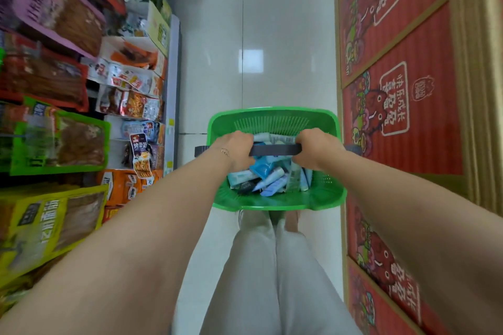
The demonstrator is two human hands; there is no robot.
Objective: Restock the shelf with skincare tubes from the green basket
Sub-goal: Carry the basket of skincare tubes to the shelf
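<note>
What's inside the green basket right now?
The green basket holds a loose pile of skincare tubes, mostly white and blue. The left hand, right hand and dark handle cover part of the pile; lower layers are hidden.

Left hand (237,147) and right hand (317,147) gripping dark handle (275,149) of green basket (272,117), skincare tubes (268,175) piled inside

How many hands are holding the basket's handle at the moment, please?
2. The left hand grips the handle at its left end and the right hand at its right end, over the basket; none seems hidden.
</note>
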